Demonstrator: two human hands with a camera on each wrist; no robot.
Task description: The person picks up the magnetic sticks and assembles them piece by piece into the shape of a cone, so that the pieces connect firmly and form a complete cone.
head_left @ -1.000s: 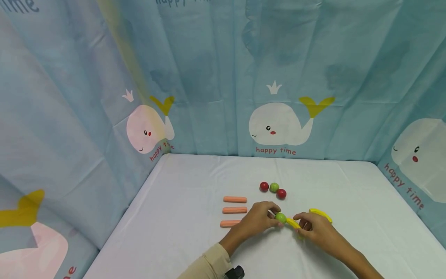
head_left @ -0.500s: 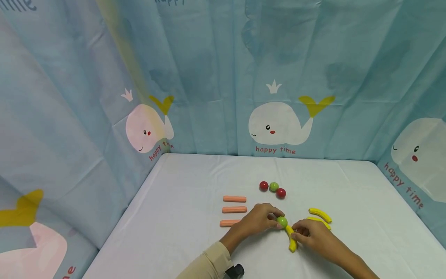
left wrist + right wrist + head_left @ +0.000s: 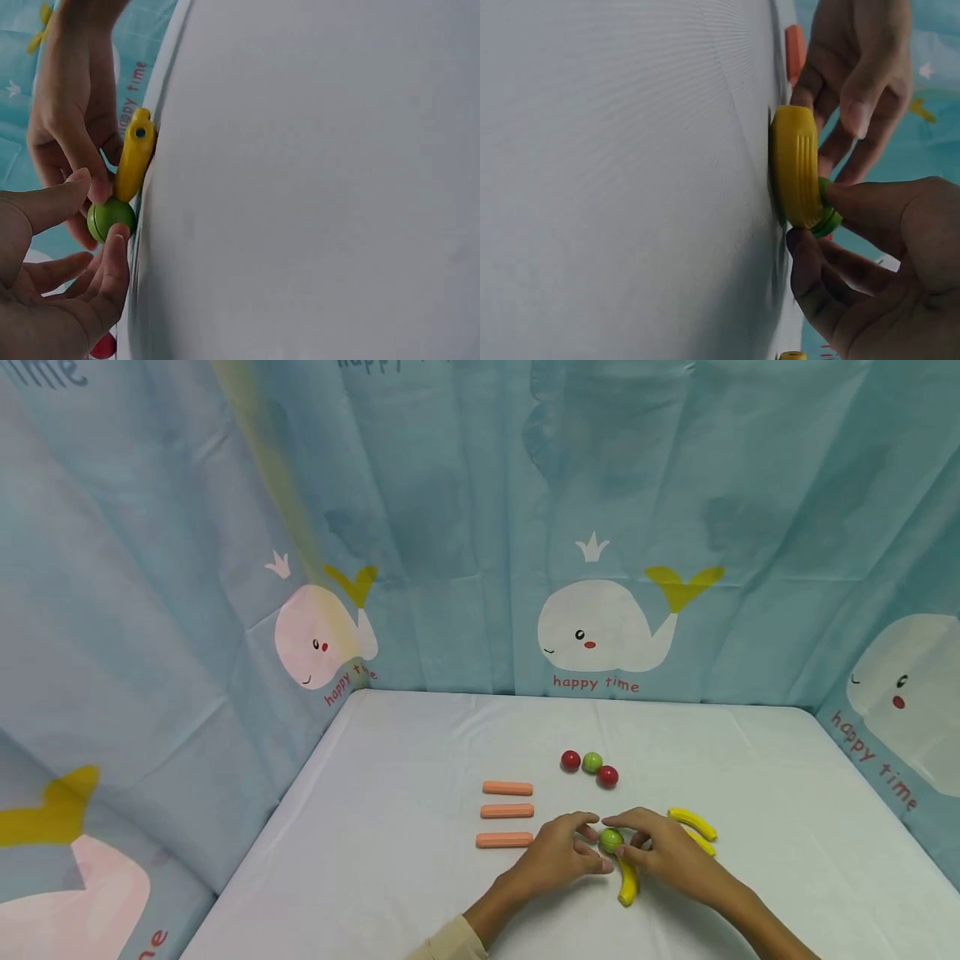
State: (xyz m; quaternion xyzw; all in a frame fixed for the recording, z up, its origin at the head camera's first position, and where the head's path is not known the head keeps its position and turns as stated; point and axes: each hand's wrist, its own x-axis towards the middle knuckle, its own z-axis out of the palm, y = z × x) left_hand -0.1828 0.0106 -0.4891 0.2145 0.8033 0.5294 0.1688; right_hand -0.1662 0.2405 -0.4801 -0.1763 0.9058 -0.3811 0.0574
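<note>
A blue whale-printed curtain (image 3: 450, 527) is hung beyond the near green ball (image 3: 611, 841), under which a white-covered table (image 3: 397, 777) is spread. The ball is pinched by the right hand (image 3: 667, 853) from its right; from its left, the left hand (image 3: 558, 852) is held with thumb and fingers apart, its contact with the ball being unclear. The near yellow banana (image 3: 627, 885) is laid on the ball's near side, one end against it. To the ball's right, two other yellow bananas (image 3: 693, 823) are seen, one partly hidden; to its left, three orange sticks (image 3: 507, 811) are lined up. Beyond it, two red balls (image 3: 607, 776) and a second green ball (image 3: 592, 762) are grouped.
</note>
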